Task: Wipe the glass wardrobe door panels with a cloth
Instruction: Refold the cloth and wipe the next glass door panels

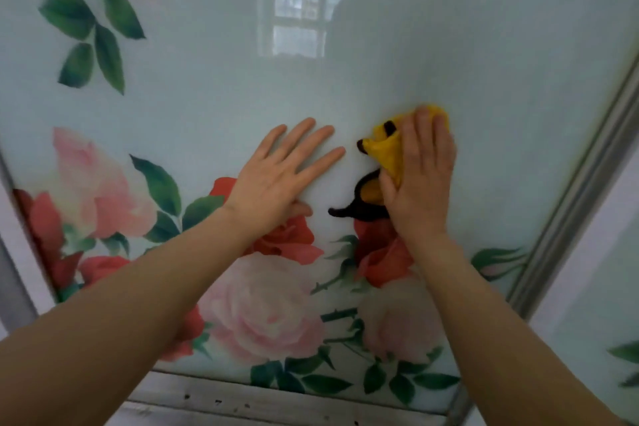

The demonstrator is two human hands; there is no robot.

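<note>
Covering rose-printed glass panel (pixel 449 45): bunched yellow cloth (pixel 389 152)

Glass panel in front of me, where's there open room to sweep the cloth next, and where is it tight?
Open glass panel lies above and right of the yellow cloth, up to the metal frame. More lies above the left hand. The gap between that hand and the right hand is tight.

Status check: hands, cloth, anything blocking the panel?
Left hand flat on glass panel, fingers straight. Right hand presses yellow cloth to the glass. Nothing in the way; metal frame to the right.
</note>
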